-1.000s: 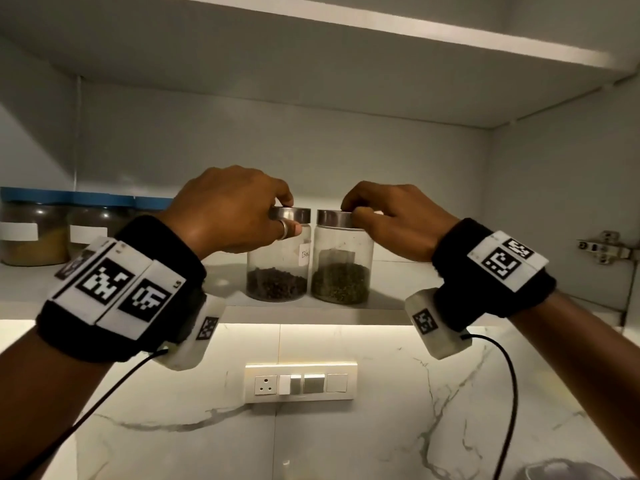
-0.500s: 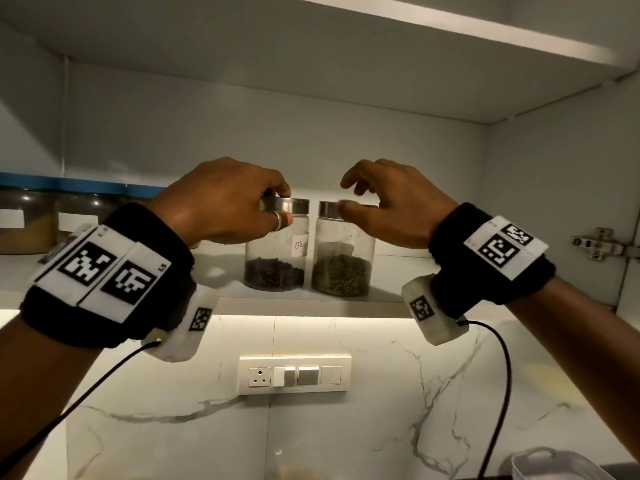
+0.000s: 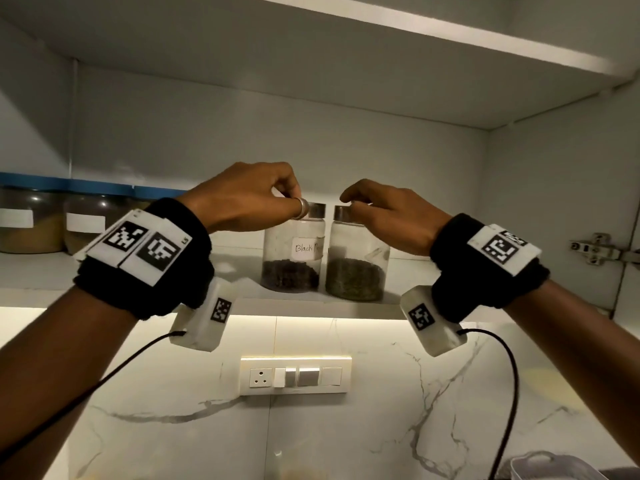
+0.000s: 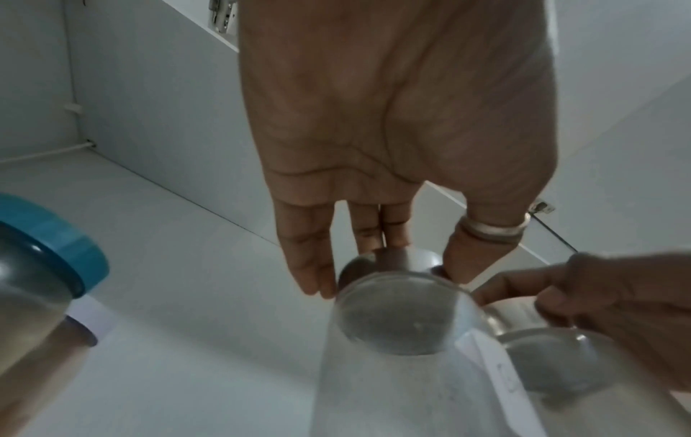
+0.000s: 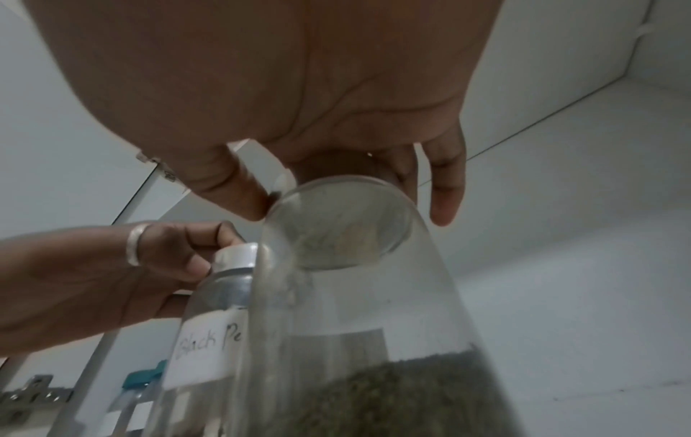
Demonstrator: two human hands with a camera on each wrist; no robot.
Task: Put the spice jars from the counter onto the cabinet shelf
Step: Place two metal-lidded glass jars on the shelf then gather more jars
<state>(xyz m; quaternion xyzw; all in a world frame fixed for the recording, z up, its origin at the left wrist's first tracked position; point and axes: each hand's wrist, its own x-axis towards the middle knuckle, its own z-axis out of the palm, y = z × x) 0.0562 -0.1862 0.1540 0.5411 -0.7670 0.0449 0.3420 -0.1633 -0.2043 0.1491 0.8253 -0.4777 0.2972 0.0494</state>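
Left hand (image 3: pixel 249 199) fingers pinch black pepper jar (image 3: pixel 292 251) lid. Right hand (image 3: pixel 391 216) fingers loosely curled at green spice jar (image 3: pixel 356 258) lid, grip unclear. Both jars upright on shelf (image 3: pixel 311 305).

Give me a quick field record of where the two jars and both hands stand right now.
black pepper jar: upright on the cabinet shelf, steel lid on
green spice jar: upright on the same shelf, beside the pepper jar on its right, steel lid on
left hand: fingertips round the pepper jar's lid
right hand: over the green jar's lid, thumb at the lid's edge, fingers loose
blue-lidded jars: further left on the shelf
task status: both jars stand on the shelf
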